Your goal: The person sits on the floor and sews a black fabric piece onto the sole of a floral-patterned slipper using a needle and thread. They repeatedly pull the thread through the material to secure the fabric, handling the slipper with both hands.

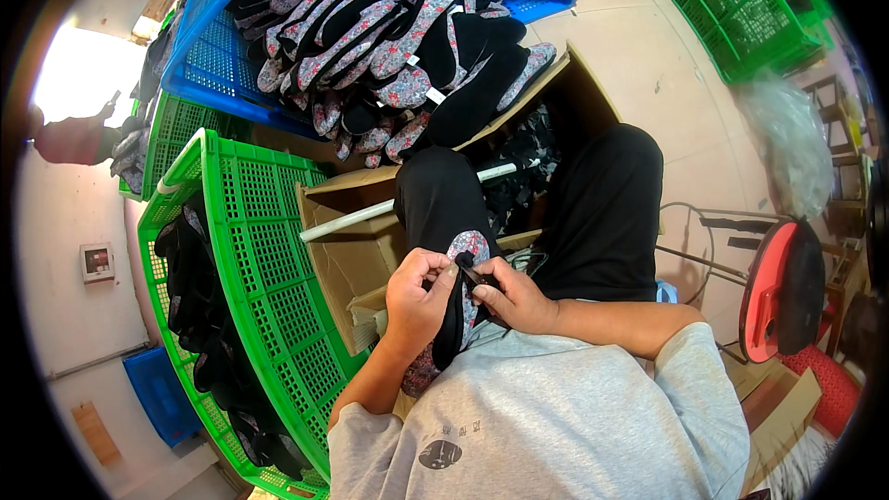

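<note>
A slipper with a floral print and black parts [470, 243] lies over my left thigh, between my two hands. My left hand [419, 292] is closed, thumb and forefinger pinching the slipper's black part. From the other side, my right hand [516, 296] pinches the same black area with its thumb and forefinger. A small dark strip shows at the right fingertips; whether it belongs to the slipper or is a tool, I cannot make out. Another floral piece [421, 372] shows below my left wrist.
An open cardboard box [352, 264] with a white rod [347, 220] across it stands before my knees. Beyond it, a blue crate [208, 54] overflows with floral slippers [403, 88]. A green crate [282, 287] holds dark slippers at left. A red round stool [767, 292] is at right.
</note>
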`<state>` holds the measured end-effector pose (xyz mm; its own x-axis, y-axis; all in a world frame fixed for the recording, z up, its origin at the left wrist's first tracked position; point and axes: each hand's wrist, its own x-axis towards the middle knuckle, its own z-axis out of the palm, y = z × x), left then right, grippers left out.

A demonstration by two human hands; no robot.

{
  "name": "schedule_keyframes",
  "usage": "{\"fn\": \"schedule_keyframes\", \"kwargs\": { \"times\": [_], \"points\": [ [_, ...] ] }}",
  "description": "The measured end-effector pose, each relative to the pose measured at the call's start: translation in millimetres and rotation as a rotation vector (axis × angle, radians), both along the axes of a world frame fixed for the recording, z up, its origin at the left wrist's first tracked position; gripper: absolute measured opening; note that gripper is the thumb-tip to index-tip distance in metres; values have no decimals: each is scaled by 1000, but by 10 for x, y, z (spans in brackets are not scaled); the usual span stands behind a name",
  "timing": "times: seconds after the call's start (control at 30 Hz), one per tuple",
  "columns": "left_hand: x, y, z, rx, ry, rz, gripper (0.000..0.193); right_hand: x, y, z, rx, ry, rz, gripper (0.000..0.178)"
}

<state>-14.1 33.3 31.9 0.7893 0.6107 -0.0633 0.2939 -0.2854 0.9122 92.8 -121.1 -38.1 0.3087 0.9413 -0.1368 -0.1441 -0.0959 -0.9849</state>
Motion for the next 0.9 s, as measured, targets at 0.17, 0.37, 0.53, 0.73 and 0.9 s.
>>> {"fn": "schedule_keyframes", "kwargs": {
  "times": [0.17, 0.37, 0.53, 0.73, 0.9],
  "points": [
    [5, -6, 25, 20, 12, -9, 5, 10, -8, 30, 4, -27, 2, 35],
    [3, -25, 32, 92, -39, -64, 6, -30, -4, -1, 31, -57, -42, 32],
    [1, -32, 20, 133, -45, -77, 7, -34, -12, 76, -13, 110, -42, 27],
    [15, -32, 16, 212, -62, -106, 10, -39, 5, 131, -43, 174, -50, 22],
    [28, -47, 30, 221, -53, -103, 10, -40, 10, 123, -50, 182, -46, 22]
  ]
}}
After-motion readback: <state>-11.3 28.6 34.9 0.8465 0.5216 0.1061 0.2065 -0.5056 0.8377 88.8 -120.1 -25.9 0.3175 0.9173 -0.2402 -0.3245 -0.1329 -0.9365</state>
